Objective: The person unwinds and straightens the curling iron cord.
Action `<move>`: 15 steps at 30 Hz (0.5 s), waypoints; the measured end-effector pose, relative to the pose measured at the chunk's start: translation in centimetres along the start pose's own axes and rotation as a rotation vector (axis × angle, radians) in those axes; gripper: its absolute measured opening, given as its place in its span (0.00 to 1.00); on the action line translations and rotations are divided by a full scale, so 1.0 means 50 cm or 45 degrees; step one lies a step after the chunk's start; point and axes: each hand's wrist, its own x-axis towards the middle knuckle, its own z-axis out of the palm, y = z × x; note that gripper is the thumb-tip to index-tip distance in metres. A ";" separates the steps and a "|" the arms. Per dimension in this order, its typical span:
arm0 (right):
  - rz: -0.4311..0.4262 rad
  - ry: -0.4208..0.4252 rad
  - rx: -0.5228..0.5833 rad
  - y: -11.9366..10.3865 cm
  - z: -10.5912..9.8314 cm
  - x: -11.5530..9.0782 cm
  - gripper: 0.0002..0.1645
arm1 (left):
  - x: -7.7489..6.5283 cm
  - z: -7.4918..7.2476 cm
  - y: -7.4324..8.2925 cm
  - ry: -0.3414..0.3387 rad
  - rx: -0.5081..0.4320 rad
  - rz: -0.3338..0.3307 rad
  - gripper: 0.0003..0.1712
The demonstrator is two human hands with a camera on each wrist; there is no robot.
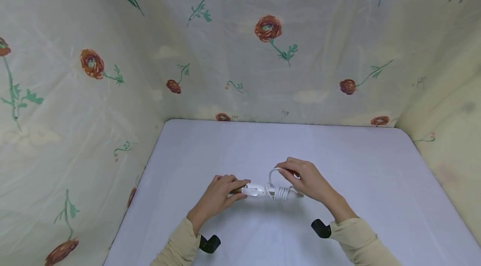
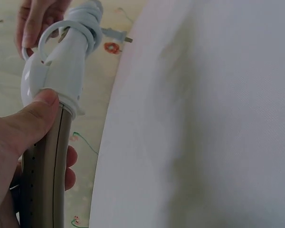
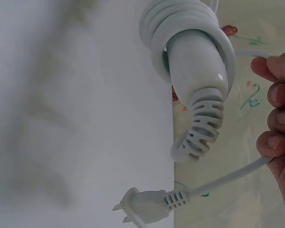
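Observation:
A hair straightener with a white handle (image 1: pixel 253 190) and a bronze-brown barrel (image 2: pixel 46 161) is held above the table. My left hand (image 1: pixel 219 194) grips the barrel, thumb on top near the white part. Several turns of white cord (image 1: pixel 281 193) wrap the handle's far end. With thumb and fingertips my right hand (image 1: pixel 311 178) pinches a loop of that cord, pulled up off the handle. In the right wrist view, a ribbed strain relief (image 3: pixel 206 118) bends from the handle's end, and the two-pin plug (image 3: pixel 149 205) hangs on cord running through the right fingers.
A white-covered table (image 1: pixel 210 145) with rounded far corners lies below. Cream sheets with orange flowers (image 1: pixel 268 28) hang at the back and both sides. Black wrist-worn devices (image 1: pixel 209 244) sit at both sleeve cuffs.

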 end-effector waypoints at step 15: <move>0.018 -0.016 0.029 0.035 0.020 -0.012 0.11 | -0.004 -0.007 -0.005 -0.040 -0.012 0.011 0.26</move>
